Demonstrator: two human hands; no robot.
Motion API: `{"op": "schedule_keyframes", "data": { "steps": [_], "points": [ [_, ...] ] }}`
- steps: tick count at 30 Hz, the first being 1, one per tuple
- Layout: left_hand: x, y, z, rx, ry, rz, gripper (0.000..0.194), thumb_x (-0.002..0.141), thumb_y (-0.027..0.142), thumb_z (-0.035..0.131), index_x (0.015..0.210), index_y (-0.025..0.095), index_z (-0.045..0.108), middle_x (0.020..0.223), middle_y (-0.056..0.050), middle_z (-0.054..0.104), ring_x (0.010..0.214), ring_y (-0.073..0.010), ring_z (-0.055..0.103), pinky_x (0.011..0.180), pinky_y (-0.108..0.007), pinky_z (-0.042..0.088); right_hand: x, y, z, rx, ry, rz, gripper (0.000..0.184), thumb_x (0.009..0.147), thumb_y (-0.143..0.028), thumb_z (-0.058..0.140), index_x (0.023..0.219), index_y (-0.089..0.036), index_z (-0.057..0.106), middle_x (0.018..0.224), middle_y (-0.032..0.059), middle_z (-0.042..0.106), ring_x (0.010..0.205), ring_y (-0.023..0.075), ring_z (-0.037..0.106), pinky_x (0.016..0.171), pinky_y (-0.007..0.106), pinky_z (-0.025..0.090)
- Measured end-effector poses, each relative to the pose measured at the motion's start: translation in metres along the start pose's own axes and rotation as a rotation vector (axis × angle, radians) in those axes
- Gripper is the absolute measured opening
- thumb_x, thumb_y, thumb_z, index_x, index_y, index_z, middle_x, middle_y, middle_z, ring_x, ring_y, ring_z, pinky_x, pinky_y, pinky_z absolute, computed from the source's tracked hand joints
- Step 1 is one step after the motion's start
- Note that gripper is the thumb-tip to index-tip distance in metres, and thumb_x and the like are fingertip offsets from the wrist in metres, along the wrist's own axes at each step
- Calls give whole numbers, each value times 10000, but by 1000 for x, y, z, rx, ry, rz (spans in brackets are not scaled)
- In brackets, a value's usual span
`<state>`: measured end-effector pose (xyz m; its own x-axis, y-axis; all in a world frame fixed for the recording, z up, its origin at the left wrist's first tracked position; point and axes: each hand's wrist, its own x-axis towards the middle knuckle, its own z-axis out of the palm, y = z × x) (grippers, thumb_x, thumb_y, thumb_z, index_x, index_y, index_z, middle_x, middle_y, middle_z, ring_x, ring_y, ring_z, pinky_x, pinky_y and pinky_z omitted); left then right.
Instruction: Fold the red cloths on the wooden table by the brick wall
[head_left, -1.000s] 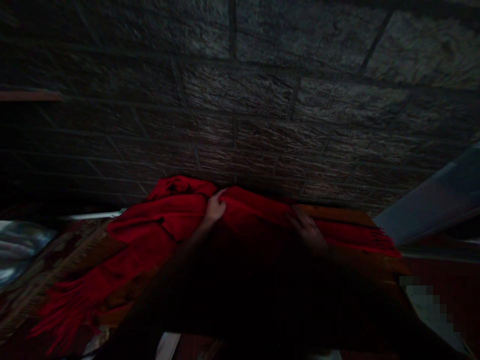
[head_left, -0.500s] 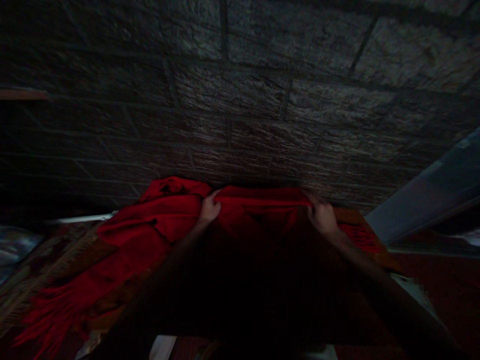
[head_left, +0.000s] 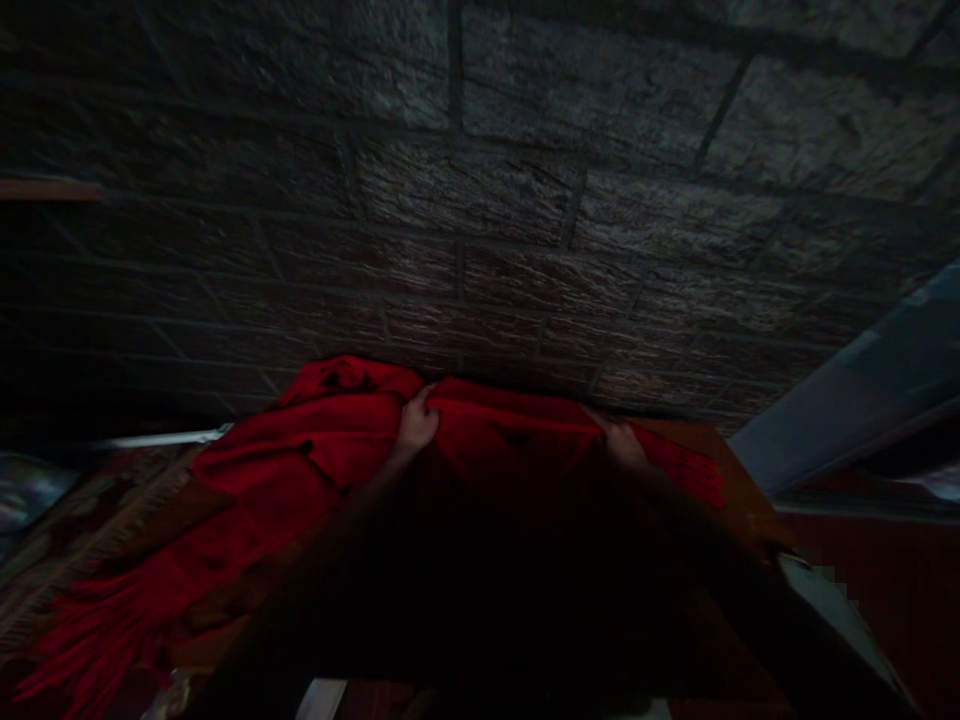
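Note:
A red fringed scarf (head_left: 517, 405) lies along the wall side of a brown wooden table (head_left: 739, 490). Its left part is bunched in loose folds, and a fringed end hangs toward the near left. My left hand (head_left: 418, 422) pinches the scarf's upper edge beside the bunched folds. Farther right, my right hand (head_left: 622, 442) grips the same edge, with the other fringe just beyond it. Between my hands the cloth is folded over along its edge. Deep shadow hides the scarf's lower part.
A rough stone-block wall (head_left: 517, 200) rises right behind the table. At the right stands a slanting grey-blue post (head_left: 847, 390). A patterned rug (head_left: 97, 530) and a shiny plastic bag (head_left: 30, 490) are at the left. A pale object (head_left: 832, 600) sits by the near right corner.
My right hand has moved left and slightly down with the scarf's edge, and the right fringe has shifted left with it. My left hand has barely moved.

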<state>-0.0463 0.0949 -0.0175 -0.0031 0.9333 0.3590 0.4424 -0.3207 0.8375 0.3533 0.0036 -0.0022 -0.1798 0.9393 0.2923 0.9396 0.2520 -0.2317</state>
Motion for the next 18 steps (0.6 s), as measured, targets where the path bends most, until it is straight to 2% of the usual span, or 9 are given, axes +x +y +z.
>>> {"op": "schedule_keyframes", "data": {
  "steps": [5,9,11,14,16,18],
  "points": [
    [-4,2,-1,95,2,8,597,738,124,465,1320,150,597,1191,-82,707,1129,-257,651,1077,-389,452,14,1,-1,-36,43,34,709,779,-34,458,1439,-287,502,1325,54,634,1230,278,590,1049,458,496],
    [-5,0,-1,96,0,12,608,730,120,462,1321,156,598,1190,-78,707,1120,-249,655,1083,-383,448,9,8,6,37,78,-6,726,730,-32,458,1408,-278,540,1289,42,659,1244,243,579,1109,422,441],
    [-4,-1,-1,90,-2,13,606,728,127,459,1317,151,601,1187,-82,707,1120,-249,654,1083,-381,446,2,14,9,88,164,20,696,767,-103,484,1454,-215,476,1350,70,616,1268,242,558,1121,417,426],
    [-3,-4,-1,80,-6,8,598,730,143,447,1308,139,603,1193,-92,703,1127,-246,649,1082,-368,442,-8,24,14,138,272,204,706,793,-259,567,1474,-145,417,1362,139,595,1221,289,591,1048,442,485],
    [-3,-6,0,76,-7,-2,598,728,156,446,1306,140,600,1189,-89,705,1117,-240,652,1066,-350,454,-13,27,18,175,285,285,691,795,-332,594,1445,-151,445,1330,145,615,1196,299,607,1017,445,503],
    [-2,-9,0,63,-15,-15,594,728,175,446,1301,146,600,1174,-86,711,1100,-237,655,1045,-343,468,-16,27,21,183,263,252,667,819,-400,590,1427,-159,462,1348,149,598,1241,299,573,1045,457,475]
  ]
}}
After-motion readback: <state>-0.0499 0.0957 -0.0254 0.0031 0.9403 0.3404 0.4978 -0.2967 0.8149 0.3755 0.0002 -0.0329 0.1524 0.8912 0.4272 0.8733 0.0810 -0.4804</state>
